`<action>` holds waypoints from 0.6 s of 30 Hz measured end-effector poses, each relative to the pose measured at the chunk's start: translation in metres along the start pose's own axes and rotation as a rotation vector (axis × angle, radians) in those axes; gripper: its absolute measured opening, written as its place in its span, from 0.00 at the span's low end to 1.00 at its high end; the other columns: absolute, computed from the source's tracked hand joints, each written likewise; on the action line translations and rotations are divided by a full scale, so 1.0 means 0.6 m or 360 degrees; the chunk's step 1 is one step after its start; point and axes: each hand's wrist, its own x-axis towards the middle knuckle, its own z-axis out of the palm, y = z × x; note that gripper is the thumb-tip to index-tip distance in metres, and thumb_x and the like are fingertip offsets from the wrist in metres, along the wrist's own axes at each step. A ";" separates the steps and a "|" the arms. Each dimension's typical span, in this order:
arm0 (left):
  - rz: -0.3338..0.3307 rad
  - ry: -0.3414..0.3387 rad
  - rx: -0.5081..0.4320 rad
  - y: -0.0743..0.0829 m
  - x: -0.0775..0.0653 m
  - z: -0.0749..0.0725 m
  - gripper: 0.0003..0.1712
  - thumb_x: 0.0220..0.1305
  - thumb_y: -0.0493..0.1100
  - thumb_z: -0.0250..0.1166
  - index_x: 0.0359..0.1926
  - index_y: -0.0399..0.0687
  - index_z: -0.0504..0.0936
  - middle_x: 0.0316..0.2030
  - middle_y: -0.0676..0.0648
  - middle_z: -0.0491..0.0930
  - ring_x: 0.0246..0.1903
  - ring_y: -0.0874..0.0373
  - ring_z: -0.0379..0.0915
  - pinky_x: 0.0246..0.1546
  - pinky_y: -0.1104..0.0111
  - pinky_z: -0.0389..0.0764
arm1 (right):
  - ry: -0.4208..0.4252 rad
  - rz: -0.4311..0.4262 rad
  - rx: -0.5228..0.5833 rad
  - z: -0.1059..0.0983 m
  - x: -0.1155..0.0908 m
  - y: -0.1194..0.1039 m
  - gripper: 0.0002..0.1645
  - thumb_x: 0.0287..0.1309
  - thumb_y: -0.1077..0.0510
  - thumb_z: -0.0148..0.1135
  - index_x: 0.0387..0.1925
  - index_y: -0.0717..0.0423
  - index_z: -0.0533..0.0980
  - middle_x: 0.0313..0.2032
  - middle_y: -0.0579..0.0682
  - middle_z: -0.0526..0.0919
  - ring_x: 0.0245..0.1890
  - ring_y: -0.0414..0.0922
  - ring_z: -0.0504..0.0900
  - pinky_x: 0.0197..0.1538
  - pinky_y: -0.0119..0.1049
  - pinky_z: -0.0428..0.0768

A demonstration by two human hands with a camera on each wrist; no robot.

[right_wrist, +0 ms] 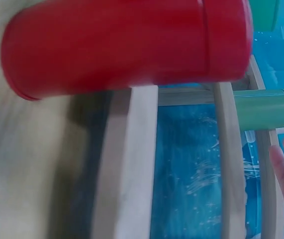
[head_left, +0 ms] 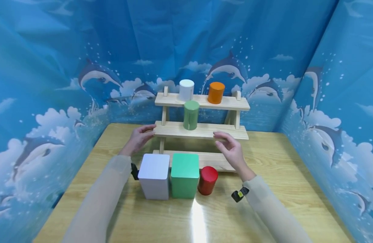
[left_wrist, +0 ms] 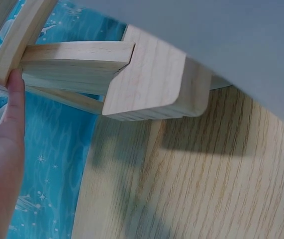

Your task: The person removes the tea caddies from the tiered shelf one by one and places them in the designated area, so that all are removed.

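My left hand is at the left end of a three-step wooden display shelf. In the left wrist view its thumb and finger pinch the end of a shelf board. My right hand hovers in front of the middle board toward the right, fingers loosely bent, holding nothing. On that board stands a green canister. A white canister and an orange canister stand on the top board. On the table before the shelf, a red canister stands left of my right forearm.
A white box and a green box stand side by side in front of the shelf, partly hiding its bottom board. A wood-grain table lies beneath. Blue dolphin-print curtains close off the back and sides.
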 end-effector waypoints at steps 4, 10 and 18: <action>0.0004 0.0005 0.0008 0.001 0.000 0.001 0.25 0.63 0.36 0.60 0.61 0.37 0.68 0.60 0.39 0.65 0.49 0.59 0.72 0.52 0.71 0.75 | 0.0005 -0.0012 -0.0008 0.001 0.021 -0.001 0.17 0.55 0.78 0.53 0.48 0.80 0.69 0.50 0.74 0.71 0.49 0.68 0.70 0.50 0.33 0.79; -0.0027 0.0042 0.0050 0.003 0.000 0.001 0.25 0.63 0.36 0.60 0.61 0.38 0.69 0.60 0.40 0.66 0.50 0.58 0.72 0.53 0.69 0.75 | -0.0016 0.0052 -0.0063 0.006 0.046 -0.006 0.19 0.57 0.74 0.55 0.51 0.76 0.69 0.50 0.72 0.73 0.49 0.66 0.71 0.50 0.33 0.79; -0.0053 0.0077 0.0121 0.009 0.001 0.006 0.25 0.62 0.36 0.62 0.61 0.40 0.69 0.58 0.43 0.68 0.54 0.54 0.68 0.53 0.69 0.75 | -0.0086 0.0109 -0.0116 0.011 0.067 -0.004 0.19 0.60 0.71 0.54 0.53 0.73 0.69 0.51 0.66 0.74 0.51 0.64 0.71 0.53 0.37 0.78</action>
